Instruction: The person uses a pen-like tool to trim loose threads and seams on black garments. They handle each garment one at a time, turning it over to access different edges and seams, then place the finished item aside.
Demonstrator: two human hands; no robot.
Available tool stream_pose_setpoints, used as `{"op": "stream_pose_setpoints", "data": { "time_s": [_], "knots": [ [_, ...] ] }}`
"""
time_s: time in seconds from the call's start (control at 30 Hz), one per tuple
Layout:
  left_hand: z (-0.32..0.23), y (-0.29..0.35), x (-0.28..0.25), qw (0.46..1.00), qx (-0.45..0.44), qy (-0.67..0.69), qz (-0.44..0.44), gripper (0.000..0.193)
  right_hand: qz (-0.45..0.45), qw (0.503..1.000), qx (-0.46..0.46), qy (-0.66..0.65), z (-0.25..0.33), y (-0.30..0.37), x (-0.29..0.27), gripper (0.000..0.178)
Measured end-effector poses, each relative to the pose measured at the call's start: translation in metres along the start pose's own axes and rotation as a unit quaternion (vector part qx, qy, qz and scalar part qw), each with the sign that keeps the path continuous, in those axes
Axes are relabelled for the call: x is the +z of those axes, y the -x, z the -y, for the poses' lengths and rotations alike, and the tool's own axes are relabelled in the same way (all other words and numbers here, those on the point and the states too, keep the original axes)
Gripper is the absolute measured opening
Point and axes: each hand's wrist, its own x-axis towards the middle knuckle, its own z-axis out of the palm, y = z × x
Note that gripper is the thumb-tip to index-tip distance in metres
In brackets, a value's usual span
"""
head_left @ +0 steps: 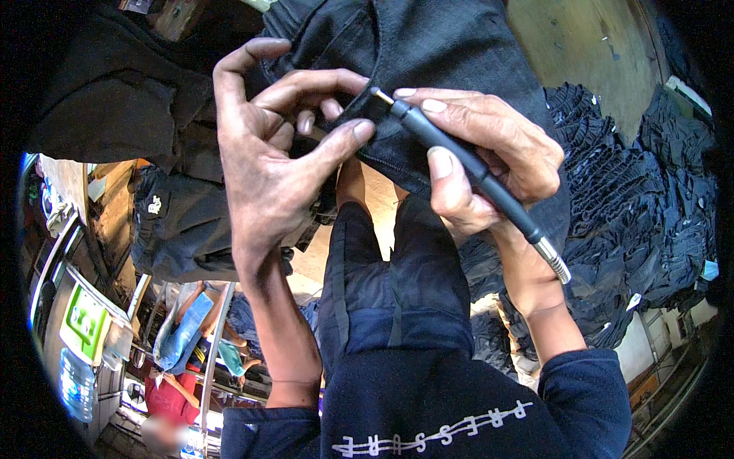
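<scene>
My right hand (pixel 514 141) grips a black pen-shaped rotary tool handpiece (pixel 472 162) between thumb and fingers. Its thin metal tip points up and left, and a ribbed silver collar forms its lower end. In front of me hangs a dark denim garment (pixel 451 46) with stitched seams. My left hand (pixel 267 164) pinches a folded edge of it between thumb and curled fingers; the index fingertip lies close to the tool's tip. Whether the tip touches the cloth I cannot tell.
Dark garments (pixel 122 107) lie piled at the left, and a large heap of crumpled dark clothes (pixel 612 214) is at the right. A wooden board (pixel 585 46) stands at the upper right. At the lower left, another person in red (pixel 170 398) is near blue cloth (pixel 183 329).
</scene>
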Motion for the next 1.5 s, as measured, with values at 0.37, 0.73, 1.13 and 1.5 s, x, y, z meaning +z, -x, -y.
{"op": "stream_pose_setpoints", "data": {
  "time_s": [0.37,0.73,1.13,1.5],
  "knots": [
    [0.0027,-0.0027,-0.0002,1.0,-0.006,-0.013,0.002,0.092,-0.01,0.999,0.029,-0.013,-0.0027,-0.0009,-0.0012,0.025],
    [0.0013,-0.0033,0.0034,1.0,-0.002,-0.006,0.008,0.08,-0.011,1.0,0.028,-0.002,-0.005,-0.0022,-0.0027,0.025],
    [0.0045,-0.0024,0.0053,1.0,0.005,0.023,0.004,0.08,0.003,0.998,0.061,0.015,-0.0082,0.0009,-0.0063,0.028],
    [0.0054,-0.0025,0.0068,0.999,0.001,0.036,0.009,0.083,-0.014,0.994,0.101,0.025,-0.0056,0.0003,-0.0066,0.028]
  ]
}}
